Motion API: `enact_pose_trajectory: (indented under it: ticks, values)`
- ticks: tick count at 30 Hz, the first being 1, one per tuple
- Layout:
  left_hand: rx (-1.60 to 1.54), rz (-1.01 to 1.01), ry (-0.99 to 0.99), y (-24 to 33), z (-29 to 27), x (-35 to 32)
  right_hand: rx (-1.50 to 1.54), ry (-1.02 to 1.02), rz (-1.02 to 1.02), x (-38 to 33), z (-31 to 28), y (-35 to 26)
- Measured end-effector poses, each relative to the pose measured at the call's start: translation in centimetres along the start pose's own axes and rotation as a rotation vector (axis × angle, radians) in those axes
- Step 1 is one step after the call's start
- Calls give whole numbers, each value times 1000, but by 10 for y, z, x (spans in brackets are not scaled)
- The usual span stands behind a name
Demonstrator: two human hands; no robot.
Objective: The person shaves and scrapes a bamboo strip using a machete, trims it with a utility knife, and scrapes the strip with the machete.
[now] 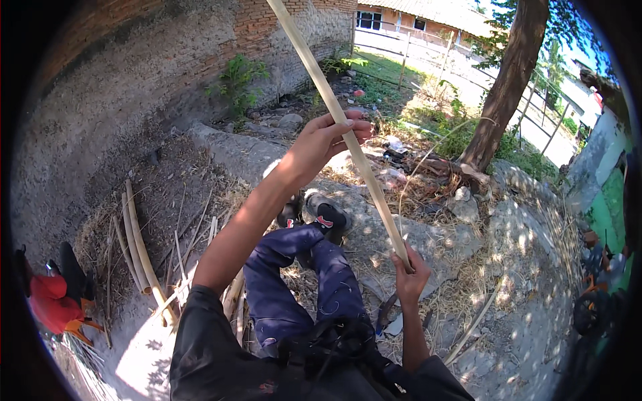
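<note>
Pale bamboo strip (368, 182) runs from right hand (412, 279), clamped on its near end, up past left hand (319, 145), thumb and fingers loosely round it. Risk I see: raw edge cuts bare fingers if left grip slips; off-line pull could crack it.

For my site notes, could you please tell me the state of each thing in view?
Bamboo strip: held aslant
Left hand: closed on the strip, thumb in front
Right hand: closed on the strip's lower part
Bamboo poles: lying on the ground
Dark-blue trousers: worn, flecked with pale bits
Tree trunk: standing, leaning
Brick wall: plastered, bricks partly exposed
</note>
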State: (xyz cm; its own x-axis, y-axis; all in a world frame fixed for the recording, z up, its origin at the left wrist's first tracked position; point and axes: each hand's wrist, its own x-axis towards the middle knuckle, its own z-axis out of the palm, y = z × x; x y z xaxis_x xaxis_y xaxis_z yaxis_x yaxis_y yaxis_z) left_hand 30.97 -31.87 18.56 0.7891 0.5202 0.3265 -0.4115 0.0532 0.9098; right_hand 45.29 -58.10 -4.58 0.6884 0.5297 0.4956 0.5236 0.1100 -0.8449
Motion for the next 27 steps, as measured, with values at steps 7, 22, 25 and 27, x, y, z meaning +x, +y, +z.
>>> enact_pose_trajectory:
  ticks: [7,22,25,27]
  values:
    - [468,76,157,-44,-12,-22,499,-256,336,25,12,14]
    - [43,-723,20,-270,-22,-108,482,-474,625,68,102,142]
    - [302,-780,158,-305,-65,-134,-106,-360,532,24,74,236]
    - [1126,-405,129,-339,-77,-147,-391,-195,676,-37,10,334]
